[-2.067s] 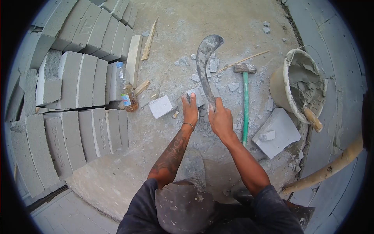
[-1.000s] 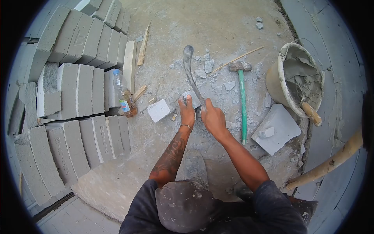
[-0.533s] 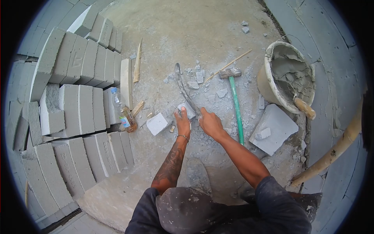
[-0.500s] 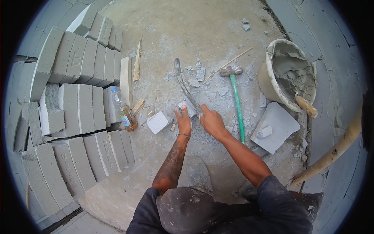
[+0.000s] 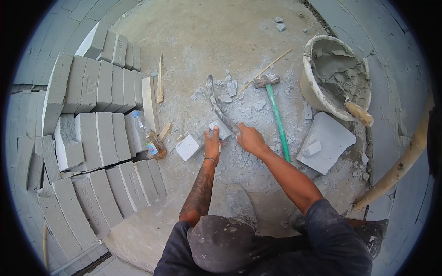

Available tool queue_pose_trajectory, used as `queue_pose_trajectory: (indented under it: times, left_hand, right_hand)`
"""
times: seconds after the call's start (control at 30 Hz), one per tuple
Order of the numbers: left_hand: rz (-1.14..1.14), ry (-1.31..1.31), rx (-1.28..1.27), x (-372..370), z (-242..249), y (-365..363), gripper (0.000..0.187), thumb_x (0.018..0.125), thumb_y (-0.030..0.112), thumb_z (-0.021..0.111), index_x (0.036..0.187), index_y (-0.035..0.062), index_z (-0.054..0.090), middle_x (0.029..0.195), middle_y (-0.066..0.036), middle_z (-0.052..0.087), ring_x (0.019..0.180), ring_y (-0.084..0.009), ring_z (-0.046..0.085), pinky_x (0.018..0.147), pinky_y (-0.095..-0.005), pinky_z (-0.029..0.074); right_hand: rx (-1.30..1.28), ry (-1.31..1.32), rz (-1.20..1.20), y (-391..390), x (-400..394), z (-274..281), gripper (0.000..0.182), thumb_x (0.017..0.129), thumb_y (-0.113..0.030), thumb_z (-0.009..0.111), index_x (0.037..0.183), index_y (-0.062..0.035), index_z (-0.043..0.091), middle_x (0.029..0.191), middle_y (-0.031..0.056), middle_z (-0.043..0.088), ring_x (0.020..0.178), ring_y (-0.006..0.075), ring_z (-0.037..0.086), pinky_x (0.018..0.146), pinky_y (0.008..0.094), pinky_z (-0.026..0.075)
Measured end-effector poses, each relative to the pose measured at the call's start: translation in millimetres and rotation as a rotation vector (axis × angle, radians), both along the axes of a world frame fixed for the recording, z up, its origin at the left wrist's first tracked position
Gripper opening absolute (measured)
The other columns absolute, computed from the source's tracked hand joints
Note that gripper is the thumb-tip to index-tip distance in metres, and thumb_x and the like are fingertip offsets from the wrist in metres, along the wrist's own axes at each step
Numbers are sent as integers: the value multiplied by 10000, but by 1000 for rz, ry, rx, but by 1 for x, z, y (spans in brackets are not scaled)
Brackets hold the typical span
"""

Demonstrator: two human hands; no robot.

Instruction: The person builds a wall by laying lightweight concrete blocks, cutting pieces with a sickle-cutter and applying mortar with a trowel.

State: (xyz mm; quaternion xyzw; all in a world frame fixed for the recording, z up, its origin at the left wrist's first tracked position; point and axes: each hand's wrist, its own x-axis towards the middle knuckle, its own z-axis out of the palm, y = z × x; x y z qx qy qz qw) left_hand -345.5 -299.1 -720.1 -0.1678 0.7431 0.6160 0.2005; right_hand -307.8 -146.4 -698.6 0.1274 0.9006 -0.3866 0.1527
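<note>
Block chunk (image 5: 220,129) steadied by left hand (image 5: 212,143); right hand (image 5: 249,139) grips machete (image 5: 215,102).

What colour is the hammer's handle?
Green; the hammer lies right of the right hand, clearest in the head view.

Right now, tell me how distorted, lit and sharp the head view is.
Head view: strong fisheye, black corners, the block stacks bowing along the left edge. Even daylight with soft shadows and no glare. Centre sharp: the left hand on a block piece and the right hand holding the curved blade are crisp.
</note>
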Motion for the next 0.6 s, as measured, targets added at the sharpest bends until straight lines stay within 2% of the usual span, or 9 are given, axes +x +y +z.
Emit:
queue_pose_trajectory:
  times: [0.07,0.17,0.2,0.23,0.27,0.33,0.43,0.53,0.6]
  left_hand:
    - [-211,176,-247,-8,-20,-24,547,876,269,513,1229,-120,361,1070,-192,528,955,-234,554,647,-329,543]
    - [-328,-41,-131,-15,57,-25,482,875,217,504,1208,-109,378,1037,-168,546,942,-223,568,661,-326,550]
    - [-324,-172,-84,-18,94,-19,397,877,149,476,1186,-88,396,1047,-148,546,941,-223,577,773,-352,522]
    - [-342,-194,-79,-14,125,-14,397,877,149,476,1186,-88,396,1047,-148,546,941,-223,577,773,-352,522]
    - [-301,-198,176,-13,157,-6,375,877,139,462,1182,-72,401,1051,-140,545,929,-217,576,803,-365,505]
    - [-257,-267,496,-6,249,28,371,877,132,410,1207,-37,393,1084,-115,531,945,-209,559,801,-377,492]
    - [-481,-513,683,33,389,85,553,805,238,399,1304,7,340,1208,-106,494,1070,-224,520,879,-355,433]
    - [-755,-631,742,78,492,128,571,791,288,410,1301,36,354,1231,-113,484,1086,-234,510,887,-384,425]
    - [-902,-827,787,110,571,163,655,844,512,340,1302,43,354,1236,-105,478,1099,-232,496,902,-388,409]
  right_hand:
    - [-42,-25,-4,11,9,-2,178,799,-130,523,929,-9,506,848,260,602,839,412,586,702,478,469]
    - [148,35,-90,18,11,10,225,797,-160,564,961,-9,530,992,240,581,958,379,552,758,444,464]
    - [-31,76,-99,26,17,43,341,793,-196,590,1061,-7,501,1086,222,541,1033,350,518,818,422,444]
    - [-197,109,-112,35,28,83,461,788,-233,616,1162,-4,472,1180,204,502,1107,320,484,878,399,424]
    - [-182,96,-132,43,37,126,461,788,-233,616,1162,-4,472,1180,204,502,1107,320,484,878,399,424]
    - [-971,281,-357,57,48,227,742,751,-304,676,1333,-25,309,1284,172,419,1188,277,416,972,375,348]
    - [-695,502,-174,94,95,397,805,710,-242,729,1351,-62,277,1350,134,327,1272,228,295,1049,357,236]
    - [-554,518,-329,126,160,525,685,677,-189,748,1260,-71,408,1261,119,429,1198,254,400,992,357,320]
    - [-373,578,-383,141,211,590,697,667,-208,756,1258,-71,412,1246,127,441,1173,270,423,978,363,334]
